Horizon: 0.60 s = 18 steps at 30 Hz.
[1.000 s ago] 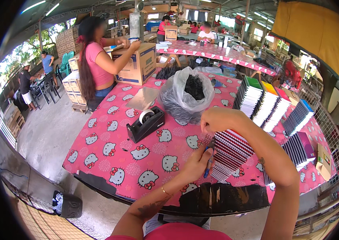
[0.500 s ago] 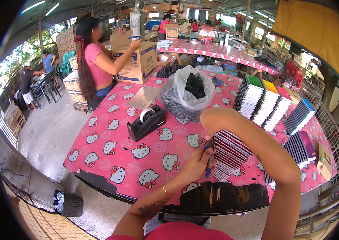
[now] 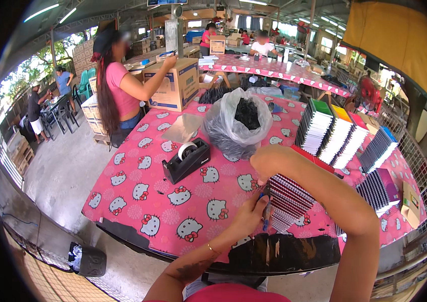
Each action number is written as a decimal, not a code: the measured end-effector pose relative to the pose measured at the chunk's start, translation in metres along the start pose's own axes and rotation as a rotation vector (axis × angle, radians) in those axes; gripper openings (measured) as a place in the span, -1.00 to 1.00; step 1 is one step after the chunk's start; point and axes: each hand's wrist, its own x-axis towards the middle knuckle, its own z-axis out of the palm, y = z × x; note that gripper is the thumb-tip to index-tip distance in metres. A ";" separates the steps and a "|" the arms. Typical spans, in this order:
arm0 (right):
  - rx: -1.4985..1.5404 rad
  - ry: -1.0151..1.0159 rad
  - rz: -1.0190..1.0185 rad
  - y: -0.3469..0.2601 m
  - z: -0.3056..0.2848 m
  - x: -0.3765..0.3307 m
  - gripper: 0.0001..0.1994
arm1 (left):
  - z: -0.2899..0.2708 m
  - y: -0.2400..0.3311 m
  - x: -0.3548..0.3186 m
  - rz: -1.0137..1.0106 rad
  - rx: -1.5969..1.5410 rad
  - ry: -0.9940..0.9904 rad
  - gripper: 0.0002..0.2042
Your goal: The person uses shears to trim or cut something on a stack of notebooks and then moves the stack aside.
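Observation:
My left hand (image 3: 247, 215) is closed round blue-handled pliers (image 3: 266, 211), their dark head pointing away from me. They sit at the left end of a stack of spiral-bound notebooks (image 3: 290, 199) with dark red and white coils. My right hand (image 3: 269, 163) is bent down over the far left corner of that stack, close to the pliers' head. Its fingers are mostly hidden behind the wrist, so I cannot tell what they grip. Beyond it stands a clear plastic bag (image 3: 218, 123) of black coils. Left of the bag is a black tape dispenser (image 3: 188, 163).
Stacks of spiral notebooks with green (image 3: 320, 106), yellow (image 3: 342, 113) and blue (image 3: 388, 135) covers stand at the right. A co-worker (image 3: 120, 88) works at a cardboard box (image 3: 173, 85) on the far left corner. A black bin (image 3: 91, 260) stands on the floor at left.
Both my hands stay at the notebook stack, with the pliers in the left. The co-worker's raised box flap is down now. The view has shifted slightly, and a red cover shows behind my right wrist.

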 end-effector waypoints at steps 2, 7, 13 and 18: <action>-0.006 0.000 0.004 0.000 0.001 0.000 -0.66 | 0.001 -0.005 0.002 0.066 0.051 -0.019 -0.61; 0.120 0.084 0.040 0.010 0.021 0.012 -0.67 | 0.011 -0.004 -0.013 -0.012 0.008 -0.011 -0.69; -0.010 0.163 0.002 -0.014 0.015 0.004 -0.69 | 0.002 -0.014 -0.007 0.047 -0.032 0.043 -0.73; -0.091 0.128 -0.010 -0.012 0.021 0.010 -0.74 | 0.002 -0.012 -0.006 0.043 0.050 0.010 -0.66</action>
